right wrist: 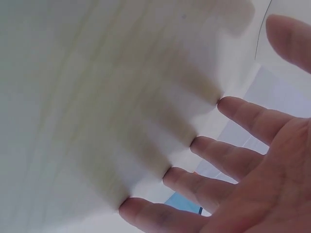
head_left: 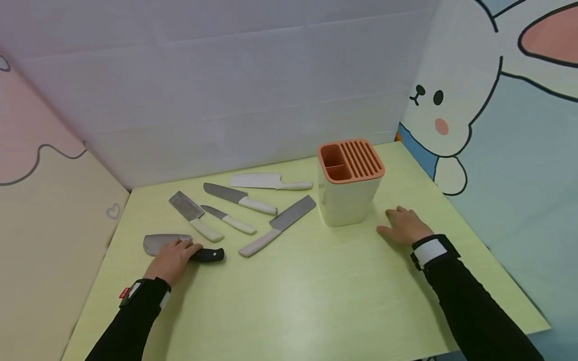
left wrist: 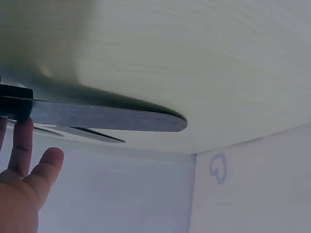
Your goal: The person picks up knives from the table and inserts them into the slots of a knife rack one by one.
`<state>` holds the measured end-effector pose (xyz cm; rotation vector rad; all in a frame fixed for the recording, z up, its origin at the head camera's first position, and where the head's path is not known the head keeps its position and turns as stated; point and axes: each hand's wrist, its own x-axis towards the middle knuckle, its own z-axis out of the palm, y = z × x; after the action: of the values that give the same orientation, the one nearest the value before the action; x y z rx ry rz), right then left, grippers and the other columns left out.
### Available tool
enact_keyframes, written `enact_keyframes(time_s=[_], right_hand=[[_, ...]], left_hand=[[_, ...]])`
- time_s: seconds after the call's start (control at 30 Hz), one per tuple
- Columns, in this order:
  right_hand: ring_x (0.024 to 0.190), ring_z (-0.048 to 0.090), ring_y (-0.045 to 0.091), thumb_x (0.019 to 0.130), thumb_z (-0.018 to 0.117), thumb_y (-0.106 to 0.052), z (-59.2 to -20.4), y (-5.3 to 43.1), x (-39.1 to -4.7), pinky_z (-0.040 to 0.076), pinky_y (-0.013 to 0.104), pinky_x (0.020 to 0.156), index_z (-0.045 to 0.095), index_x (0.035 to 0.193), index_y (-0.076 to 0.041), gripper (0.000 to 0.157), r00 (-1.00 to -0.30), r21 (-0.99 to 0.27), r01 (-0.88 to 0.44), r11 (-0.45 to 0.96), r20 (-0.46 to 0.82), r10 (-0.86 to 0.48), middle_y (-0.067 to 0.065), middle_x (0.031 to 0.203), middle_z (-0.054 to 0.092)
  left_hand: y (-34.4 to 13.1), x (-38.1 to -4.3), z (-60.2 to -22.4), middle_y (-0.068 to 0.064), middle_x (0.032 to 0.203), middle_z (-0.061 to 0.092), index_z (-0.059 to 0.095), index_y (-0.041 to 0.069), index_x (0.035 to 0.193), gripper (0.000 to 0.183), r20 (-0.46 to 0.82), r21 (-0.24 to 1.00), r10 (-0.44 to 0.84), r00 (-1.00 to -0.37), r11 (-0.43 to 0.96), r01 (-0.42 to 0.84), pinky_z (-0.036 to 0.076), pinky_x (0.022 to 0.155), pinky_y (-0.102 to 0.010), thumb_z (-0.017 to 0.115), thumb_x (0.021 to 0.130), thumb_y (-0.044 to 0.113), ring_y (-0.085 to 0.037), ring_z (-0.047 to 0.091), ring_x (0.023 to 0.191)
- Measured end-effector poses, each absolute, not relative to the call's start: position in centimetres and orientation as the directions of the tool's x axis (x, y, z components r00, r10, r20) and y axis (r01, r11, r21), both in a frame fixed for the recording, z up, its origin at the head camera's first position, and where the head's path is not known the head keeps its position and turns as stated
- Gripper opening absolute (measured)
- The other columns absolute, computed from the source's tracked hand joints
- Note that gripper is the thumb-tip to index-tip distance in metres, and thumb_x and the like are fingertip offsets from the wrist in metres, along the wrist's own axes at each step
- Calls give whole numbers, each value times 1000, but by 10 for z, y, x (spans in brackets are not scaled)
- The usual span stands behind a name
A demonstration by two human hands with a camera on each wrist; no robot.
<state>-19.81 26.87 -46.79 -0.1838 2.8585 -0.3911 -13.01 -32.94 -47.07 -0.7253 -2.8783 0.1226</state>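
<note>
A knife with a broad grey blade (left wrist: 112, 116) and a black handle (head_left: 209, 255) lies at the left of the table. My left hand (head_left: 171, 258) reaches over it from the near side and pinches it where blade meets handle. One finger (left wrist: 22, 143) touches the handle's front end in the left wrist view, while another stands apart from it. Most of the handle falls outside that view. On the right, my right hand (head_left: 404, 228) rests on the table with fingers spread, holding nothing. Its fingertips (right wrist: 129, 204) touch the tabletop in the right wrist view.
Several light-handled knives lie beyond the left hand, among them a cleaver (head_left: 255, 180), a small knife (head_left: 230, 220) and a long rectangular blade (head_left: 293, 213). A white knife block (head_left: 345, 203) with an orange slotted top stands left of my right hand. Walls border the table (head_left: 289, 311).
</note>
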Motion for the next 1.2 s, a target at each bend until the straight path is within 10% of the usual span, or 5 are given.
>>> enact_keyframes(time_s=[0.4,0.83,1.2], right_hand=[[116,46,45,89,49,-53,-443,257,-184,41,59,92,39,137,4,75,-946,-441,-201,875,-144,-290,30,132,46],[101,58,18,89,55,-45,-411,165,-162,52,37,82,48,133,-10,57,-757,-775,-427,466,25,-653,5,119,59],[109,57,34,97,48,-24,-416,116,-165,47,50,90,37,140,-9,48,-695,-979,-203,-17,156,-702,17,131,52]], left_hand=[[-280,-123,-426,-12,98,62,61,8,119,43,331,-149,575,-749,815,560,44,90,-52,68,77,1,-34,53,99],[-176,-130,-393,-8,99,57,50,15,135,47,357,-225,652,-669,755,615,39,96,-57,58,88,9,-32,50,99],[-117,-135,-391,-11,99,57,48,17,135,51,433,-248,635,-640,766,593,39,94,-60,61,86,12,-35,52,96]])
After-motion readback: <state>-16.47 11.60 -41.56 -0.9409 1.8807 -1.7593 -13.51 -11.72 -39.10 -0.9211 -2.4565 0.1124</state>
